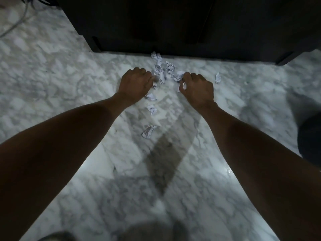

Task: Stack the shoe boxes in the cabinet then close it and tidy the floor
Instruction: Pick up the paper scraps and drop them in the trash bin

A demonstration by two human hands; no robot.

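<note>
Several crumpled white paper scraps [160,72] lie on the marble floor [52,75] just in front of the dark cabinet [173,26], whose front looks closed. My left hand [136,83] is curled over scraps at the left of the pile, a bit of paper showing at its fingertips. Fingers of my right hand [198,89] are closed on a crumpled paper scrap [183,85] at the pile's right side. More scraps trail toward me, one [151,109] and another [148,131]. A lone scrap [217,78] lies right of my right hand. No shoe boxes are visible.
Cabinet feet stand at the left [96,44] and right [284,59]. Cables [19,18] run over the floor at the upper left. A dark round object [311,136] sits at the right edge. My knee or foot shows blurred at the bottom.
</note>
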